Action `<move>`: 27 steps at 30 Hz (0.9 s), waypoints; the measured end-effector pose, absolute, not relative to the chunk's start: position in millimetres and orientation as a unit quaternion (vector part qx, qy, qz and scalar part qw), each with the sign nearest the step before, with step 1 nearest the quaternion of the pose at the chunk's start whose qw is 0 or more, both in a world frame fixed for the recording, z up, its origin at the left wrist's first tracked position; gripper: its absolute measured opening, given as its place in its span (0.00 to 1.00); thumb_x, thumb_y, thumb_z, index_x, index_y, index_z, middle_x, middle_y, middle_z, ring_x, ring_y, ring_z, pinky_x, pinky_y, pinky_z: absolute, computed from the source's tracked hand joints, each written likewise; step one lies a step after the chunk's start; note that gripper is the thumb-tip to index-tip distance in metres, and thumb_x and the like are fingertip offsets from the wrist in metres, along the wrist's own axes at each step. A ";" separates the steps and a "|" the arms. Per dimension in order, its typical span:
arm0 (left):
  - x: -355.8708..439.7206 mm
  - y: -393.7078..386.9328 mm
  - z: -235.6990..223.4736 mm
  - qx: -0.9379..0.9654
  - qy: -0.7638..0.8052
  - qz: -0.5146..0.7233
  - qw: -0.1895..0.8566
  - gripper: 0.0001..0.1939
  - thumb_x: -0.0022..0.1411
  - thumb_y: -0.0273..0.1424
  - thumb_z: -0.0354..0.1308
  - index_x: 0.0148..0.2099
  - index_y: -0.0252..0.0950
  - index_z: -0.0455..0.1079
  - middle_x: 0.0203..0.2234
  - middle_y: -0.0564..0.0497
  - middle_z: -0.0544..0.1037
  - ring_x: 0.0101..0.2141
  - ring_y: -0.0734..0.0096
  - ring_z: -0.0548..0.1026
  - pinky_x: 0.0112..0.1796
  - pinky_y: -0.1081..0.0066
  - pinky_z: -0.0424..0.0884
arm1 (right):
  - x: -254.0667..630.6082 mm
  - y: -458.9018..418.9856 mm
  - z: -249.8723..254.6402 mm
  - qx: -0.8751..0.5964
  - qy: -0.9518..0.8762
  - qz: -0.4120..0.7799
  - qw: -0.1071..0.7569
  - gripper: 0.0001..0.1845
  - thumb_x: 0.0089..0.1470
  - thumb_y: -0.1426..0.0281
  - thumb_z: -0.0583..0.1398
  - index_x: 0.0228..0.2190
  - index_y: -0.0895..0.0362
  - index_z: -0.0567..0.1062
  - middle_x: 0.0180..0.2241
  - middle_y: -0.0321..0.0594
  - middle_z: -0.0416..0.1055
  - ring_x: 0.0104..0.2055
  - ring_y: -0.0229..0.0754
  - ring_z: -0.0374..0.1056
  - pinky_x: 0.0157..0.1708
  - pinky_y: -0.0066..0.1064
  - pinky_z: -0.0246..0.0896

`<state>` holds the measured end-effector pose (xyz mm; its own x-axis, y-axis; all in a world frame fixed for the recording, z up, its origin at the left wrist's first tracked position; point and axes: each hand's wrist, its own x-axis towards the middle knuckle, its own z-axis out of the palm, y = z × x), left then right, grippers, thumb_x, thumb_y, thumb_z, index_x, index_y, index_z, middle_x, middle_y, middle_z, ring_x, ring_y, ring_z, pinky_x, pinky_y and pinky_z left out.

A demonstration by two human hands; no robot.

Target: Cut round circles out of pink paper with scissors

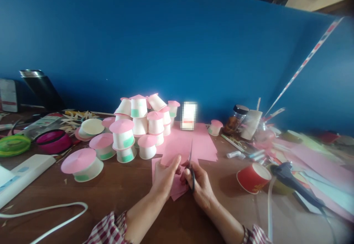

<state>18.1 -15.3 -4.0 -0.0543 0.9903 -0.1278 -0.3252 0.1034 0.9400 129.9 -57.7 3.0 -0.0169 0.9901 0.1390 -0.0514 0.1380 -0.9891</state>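
Status of work: partly complete, as judged from the layout.

Right hand (201, 185): the grip is closed around the handles of the scissors (193, 180); the blades point away from the wearer. Blade spread is not clear.

Left hand (163, 177): the grip is narrow, thumb near the curled fingers, at the pink paper (178, 190). Whether it pinches a sheet cannot be told.

Location of paper: beneath and between the hands, on the near side of the pink sheets (204, 146) spread on the tabletop (110, 207).

Done: a group of cups (124, 139), left of the sheets, bears shallow pink cones; several are stacked. One more capped cup (215, 129) stands apart at right.

Left: the paper at the hands appears not yet shaped into a cone. The sheets seem to be uncut stock.

Standing by at right: a red cup (245, 179), tilted, and a glue gun (295, 185) beside it. Neither is touched by a hand.
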 end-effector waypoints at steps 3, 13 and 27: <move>17.6 -15.3 -4.3 0.373 0.463 0.560 0.577 0.16 0.48 0.41 0.63 0.25 0.33 0.69 0.14 0.55 0.68 0.18 0.75 0.67 0.20 0.76 0.64 | 130.3 -57.3 2.8 -0.447 -0.529 0.478 0.540 0.18 0.53 0.57 0.59 0.38 0.59 0.71 0.20 0.34 0.67 0.22 0.35 0.61 0.22 0.24 0.57; 16.8 -15.1 -7.2 0.388 0.468 0.557 0.566 0.17 0.48 0.42 0.63 0.24 0.33 0.67 0.14 0.55 0.68 0.18 0.74 0.67 0.20 0.75 0.65 | 129.6 -56.7 3.4 -0.451 -0.527 0.475 0.541 0.15 0.50 0.61 0.63 0.35 0.59 0.71 0.19 0.33 0.66 0.22 0.34 0.60 0.23 0.23 0.57; 17.3 -15.1 -5.0 0.384 0.467 0.568 0.559 0.16 0.48 0.41 0.63 0.24 0.32 0.69 0.14 0.53 0.69 0.18 0.75 0.67 0.20 0.76 0.64 | 129.3 -56.0 3.1 -0.456 -0.527 0.471 0.540 0.17 0.49 0.61 0.63 0.36 0.60 0.70 0.18 0.32 0.66 0.22 0.34 0.60 0.22 0.23 0.57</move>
<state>17.3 -15.1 -5.0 -0.0812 0.9929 -0.0864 -0.2751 0.0610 0.9595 129.3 -56.0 3.1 0.0008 0.9901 0.1405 -0.0274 0.1405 -0.9897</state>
